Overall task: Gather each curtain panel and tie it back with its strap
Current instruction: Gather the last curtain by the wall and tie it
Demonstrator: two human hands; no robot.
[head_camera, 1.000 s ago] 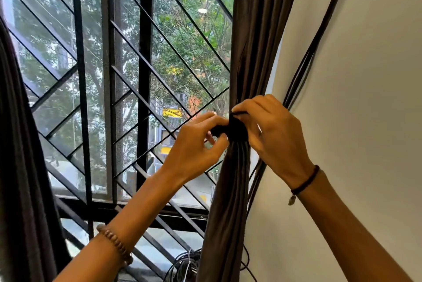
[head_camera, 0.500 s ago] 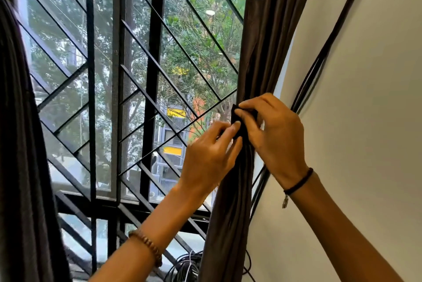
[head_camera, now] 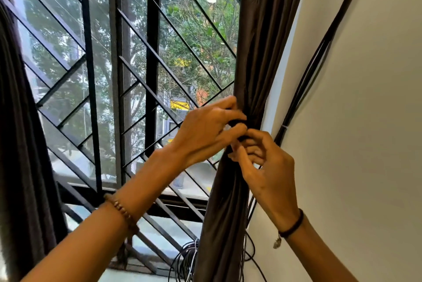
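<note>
The right curtain (head_camera: 258,53) hangs right of centre, bunched into 1 narrow brown column that runs from the top edge to the bottom edge. At mid-height, where the bunch is tightest, a dark strap (head_camera: 237,124) sits against the fabric, mostly hidden by fingers. The left hand (head_camera: 203,133) reaches in from the lower left, its fingers curled and pinching the strap at the curtain's front. The right hand (head_camera: 269,174) comes up from the lower right, just below the left hand and touching it. Its fingers are curled too, with the thumb and forefinger nipping the strap's lower part. How the strap's ends lie cannot be told. A bead bracelet (head_camera: 121,212) circles the left wrist and a black cord bracelet (head_camera: 293,227) the right. The left curtain (head_camera: 20,144) hangs along the left edge of the frame. Between the 2 curtains stands a black window grille (head_camera: 150,53) with slanted bars and trees behind it. A pale wall (head_camera: 365,122) fills the right side, with dark cables (head_camera: 303,90) running down it beside the right curtain. A coil (head_camera: 186,261) of cable lies at the bottom centre.
</note>
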